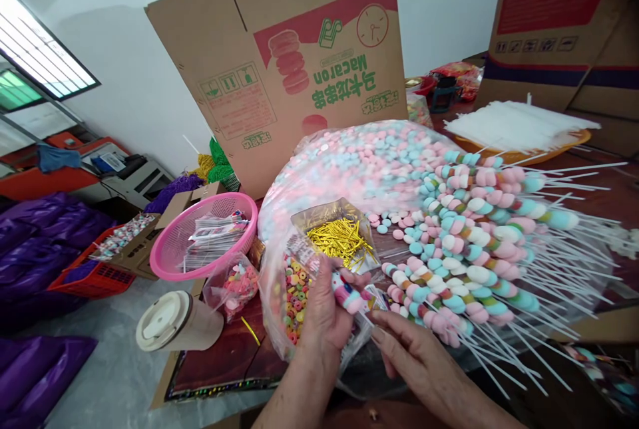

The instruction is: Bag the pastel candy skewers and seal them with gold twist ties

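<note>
My left hand (327,316) is closed around a candy skewer (348,297) with pink, white and blue pieces, which seems to be in a printed clear wrapper. At its lower end, the fingers of my right hand (407,344) pinch the stick or wrapper; which of these I cannot tell. Just beyond my left hand, gold twist ties (340,237) lie in an opened pouch. A clear bag of coloured ring candies (295,299) is partly hidden by my left wrist. To the right lies a large pile of marshmallow skewers (482,243), white sticks pointing right.
A big clear bag of pink and blue candies (359,166) stands before a tall cardboard box (309,30). At left are a pink basket (162,243) of wrappers, a lidded cup (200,322) and a small bag of red candies (239,283). White sticks (519,123) fill a tray behind the skewers.
</note>
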Motion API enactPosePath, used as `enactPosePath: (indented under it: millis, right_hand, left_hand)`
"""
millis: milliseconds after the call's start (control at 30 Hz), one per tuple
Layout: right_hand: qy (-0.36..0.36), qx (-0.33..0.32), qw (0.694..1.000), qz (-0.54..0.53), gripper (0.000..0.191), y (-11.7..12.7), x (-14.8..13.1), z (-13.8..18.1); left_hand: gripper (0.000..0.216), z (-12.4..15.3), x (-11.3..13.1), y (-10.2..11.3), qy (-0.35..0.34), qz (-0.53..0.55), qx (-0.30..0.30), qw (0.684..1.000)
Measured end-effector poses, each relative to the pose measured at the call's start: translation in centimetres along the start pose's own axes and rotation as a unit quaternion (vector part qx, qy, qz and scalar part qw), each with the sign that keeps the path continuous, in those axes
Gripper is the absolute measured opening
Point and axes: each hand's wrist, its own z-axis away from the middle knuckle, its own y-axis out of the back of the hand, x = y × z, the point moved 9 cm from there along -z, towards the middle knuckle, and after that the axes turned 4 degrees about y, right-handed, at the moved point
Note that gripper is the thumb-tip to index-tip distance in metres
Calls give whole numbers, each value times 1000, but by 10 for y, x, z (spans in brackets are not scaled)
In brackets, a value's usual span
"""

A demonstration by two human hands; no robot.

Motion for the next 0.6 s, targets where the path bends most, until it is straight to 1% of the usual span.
enactPosePath:
  millis: [67,133,167,267,333,367,400,467,533,600]
  right_hand:
    - [20,-1,999,43,40,1,-2,3]
    - [40,10,996,77,41,1,-5,3]
    - [48,21,995,85,41,1,-7,1]
    - [72,70,991,84,39,8,-14,-8]
    - [78,99,989,76,38,15,-15,-12]
    - [72,105,989,71,38,19,-14,-13]
    - [58,103,991,66,39,21,-10,-13]
    - [25,80,995,59,40,20,-2,-11]
    - [19,51,997,62,41,13,1,-7]
    - [41,37,995,78,41,6,-4,-5]
  left_hand:
    - [28,-3,9,4,-18,9,15,1000]
    - [28,-4,5,2,-21,-1,8,1000]
    - [29,-3,-3,0,-14,-14,-1,1000]
    - [36,7,-36,-2,20,-78,-18,997]
    - [30,15,-52,-2,47,-124,-43,990]
    - [27,18,-55,-2,62,-142,-62,986]
    - [30,19,-53,-1,75,-151,-80,982]
    - [40,16,-37,1,89,-136,-97,982]
    - [46,7,-13,6,71,-88,-72,991]
    - [39,-3,1,11,46,-52,-23,997]
